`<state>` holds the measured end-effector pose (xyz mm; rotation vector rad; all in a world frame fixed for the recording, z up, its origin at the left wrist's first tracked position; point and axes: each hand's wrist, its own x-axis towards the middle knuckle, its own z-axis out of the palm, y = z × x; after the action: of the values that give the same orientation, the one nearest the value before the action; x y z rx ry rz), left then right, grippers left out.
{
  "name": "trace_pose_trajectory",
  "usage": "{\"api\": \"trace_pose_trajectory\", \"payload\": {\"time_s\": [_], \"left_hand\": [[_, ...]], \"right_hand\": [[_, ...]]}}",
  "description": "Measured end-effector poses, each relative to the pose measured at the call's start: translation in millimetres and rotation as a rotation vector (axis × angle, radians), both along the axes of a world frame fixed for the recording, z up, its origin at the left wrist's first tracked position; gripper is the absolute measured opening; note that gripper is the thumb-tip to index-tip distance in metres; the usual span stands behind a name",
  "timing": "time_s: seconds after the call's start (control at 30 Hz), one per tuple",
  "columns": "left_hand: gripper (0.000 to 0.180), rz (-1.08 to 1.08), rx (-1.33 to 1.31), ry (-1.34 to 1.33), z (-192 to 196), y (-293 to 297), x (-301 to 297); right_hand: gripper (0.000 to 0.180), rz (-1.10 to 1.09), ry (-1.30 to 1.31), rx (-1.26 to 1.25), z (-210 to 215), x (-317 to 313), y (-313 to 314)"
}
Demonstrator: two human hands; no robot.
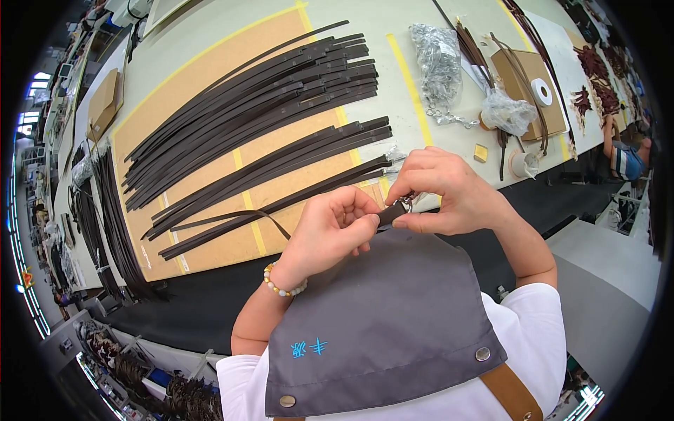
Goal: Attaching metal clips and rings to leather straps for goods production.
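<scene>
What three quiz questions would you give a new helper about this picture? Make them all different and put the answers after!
1. Choose: which hand wears the white-and-gold, round-beaded bracelet near it? A) left B) right

2. True or false: the clear plastic bag of silver metal pieces lies to the right of the big spread of long, dark brown flat straps.

3. In your own words: what do the left hand and right hand hold together?

Key: 1. A. 2. True. 3. One dark brown flat strap end, with a small silver metal fitting.

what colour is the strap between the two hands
The strap is very dark brown, almost black; the head view shows it best.
</scene>
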<state>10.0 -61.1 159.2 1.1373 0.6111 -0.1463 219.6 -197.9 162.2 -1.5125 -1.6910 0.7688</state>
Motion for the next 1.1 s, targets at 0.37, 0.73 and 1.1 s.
{"api": "trace_pose_trajectory", "payload": {"time_s": [0.37,0.73,1.1], "left_hand": [[0.009,0.008,-0.029,0.021,-3,1,2],[0.009,0.032,-0.006,0.024,-7,-1,1],[0.012,0.027,0.023,0.022,-17,1,-1]], "right_hand": [[0.027,0.0,-0.004,0.014,-1,0,1],[0.028,-0.007,-0.001,0.013,-4,-2,1],[0.028,-0.037,0.016,0.012,-16,-3,0]]}}
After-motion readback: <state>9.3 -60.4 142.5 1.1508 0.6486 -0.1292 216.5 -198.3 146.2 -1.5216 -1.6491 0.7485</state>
